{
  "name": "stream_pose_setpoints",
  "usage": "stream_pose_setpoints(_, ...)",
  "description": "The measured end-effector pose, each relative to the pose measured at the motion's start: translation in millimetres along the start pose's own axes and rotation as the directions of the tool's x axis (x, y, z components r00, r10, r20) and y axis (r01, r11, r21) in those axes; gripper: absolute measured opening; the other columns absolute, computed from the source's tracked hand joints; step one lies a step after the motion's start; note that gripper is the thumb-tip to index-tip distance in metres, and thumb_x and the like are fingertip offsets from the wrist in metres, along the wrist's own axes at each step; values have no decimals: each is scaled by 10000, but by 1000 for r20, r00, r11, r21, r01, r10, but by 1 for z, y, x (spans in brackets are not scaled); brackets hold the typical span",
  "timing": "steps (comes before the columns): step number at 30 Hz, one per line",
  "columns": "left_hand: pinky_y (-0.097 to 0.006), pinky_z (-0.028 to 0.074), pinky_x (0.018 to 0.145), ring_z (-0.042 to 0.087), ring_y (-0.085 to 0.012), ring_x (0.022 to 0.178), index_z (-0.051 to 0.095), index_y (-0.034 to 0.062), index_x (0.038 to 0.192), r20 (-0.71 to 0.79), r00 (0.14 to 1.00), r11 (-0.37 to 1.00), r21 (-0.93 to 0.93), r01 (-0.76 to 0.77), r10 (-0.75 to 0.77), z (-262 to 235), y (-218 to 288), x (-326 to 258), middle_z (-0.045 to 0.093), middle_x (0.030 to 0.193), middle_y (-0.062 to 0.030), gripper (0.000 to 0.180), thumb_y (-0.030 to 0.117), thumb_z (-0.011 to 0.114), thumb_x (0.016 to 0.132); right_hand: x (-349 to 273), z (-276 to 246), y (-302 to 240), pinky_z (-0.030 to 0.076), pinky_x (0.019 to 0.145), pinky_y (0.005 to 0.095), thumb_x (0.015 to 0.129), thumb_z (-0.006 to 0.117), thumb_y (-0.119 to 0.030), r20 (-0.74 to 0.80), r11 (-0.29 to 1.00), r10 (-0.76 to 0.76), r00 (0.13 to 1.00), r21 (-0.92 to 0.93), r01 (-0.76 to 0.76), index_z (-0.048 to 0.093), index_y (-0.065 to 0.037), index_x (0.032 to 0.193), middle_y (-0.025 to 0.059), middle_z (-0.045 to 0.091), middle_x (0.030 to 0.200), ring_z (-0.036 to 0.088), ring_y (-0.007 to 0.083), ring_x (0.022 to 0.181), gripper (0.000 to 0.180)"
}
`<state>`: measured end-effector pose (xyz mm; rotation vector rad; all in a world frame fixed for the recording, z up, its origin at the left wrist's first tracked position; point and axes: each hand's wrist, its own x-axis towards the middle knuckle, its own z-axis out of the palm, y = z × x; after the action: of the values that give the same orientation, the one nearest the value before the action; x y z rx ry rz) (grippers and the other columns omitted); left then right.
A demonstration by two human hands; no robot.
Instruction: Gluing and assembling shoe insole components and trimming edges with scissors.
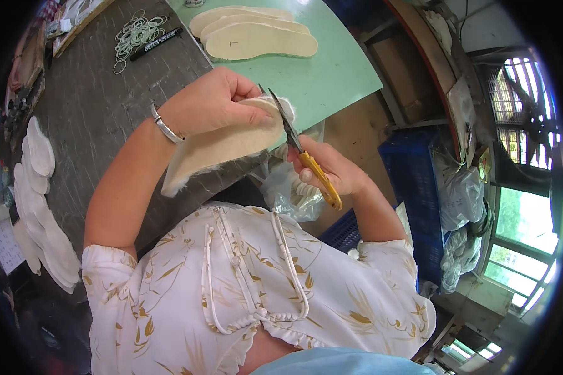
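My left hand grips a cream insole with a fluffy white edge, thumb on its flat face. The insole slants in the air over the near edge of the dark table. In my right hand is a pair of scissors with yellow handles. Their dark blades are parted and cross the insole's rounded right end, where white fleece sticks out past the blade. Some of the fingers of both hands are hidden.
Several cut insoles lie stacked on the green tabletop. Elastic bands and a black marker rest on the dark table. White fleece insoles line its left side. A blue crate and plastic bags stand at right.
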<state>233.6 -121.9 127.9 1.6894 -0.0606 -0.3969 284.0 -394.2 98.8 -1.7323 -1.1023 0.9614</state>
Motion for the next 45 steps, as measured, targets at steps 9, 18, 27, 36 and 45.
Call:
stream_pose_setpoints(9,-209,456,610,560,-37,668,711,-6,902,28,1000,999,50,7,-8,7,0,4,673,766,12,243,196,785,789,-14,7,7,396,556,311,910,626,-413,-103,999,2,995,41,2,500,-24,909,77,493,679,458,172,604,409)
stream_pose_setpoints(18,-246,460,614,550,-64,658,747,13,986,134,991,998,69,-6,-3,14,-14,8,685,748,-5,321,285,741,815,-37,-16,7,437,605,337,903,628,-360,31,992,115,993,-52,-114,494,-19,957,108,549,747,528,227,651,370)
stream_pose_setpoints(27,-218,441,581,526,-33,636,742,-9,926,201,979,991,133,4,-31,15,-12,13,669,719,23,252,214,760,809,-42,-27,3,385,565,385,892,646,-348,120,982,154,981,-125,-139,470,-22,909,145,512,688,480,311,611,371)
stream_pose_setpoints(36,-230,369,507,436,-24,560,724,8,769,212,976,994,109,21,-44,19,-13,14,573,602,63,240,239,787,783,-47,-24,14,387,528,307,899,621,-464,115,991,99,988,-105,-87,544,-29,973,39,495,645,468,169,556,447)
stream_pose_setpoints(45,-234,427,527,511,-41,560,741,-15,828,241,959,979,172,111,-151,18,-11,17,634,628,16,276,228,821,723,-45,-32,12,377,523,309,883,629,-528,181,985,151,972,-106,-133,542,-31,937,60,500,658,455,169,562,507)
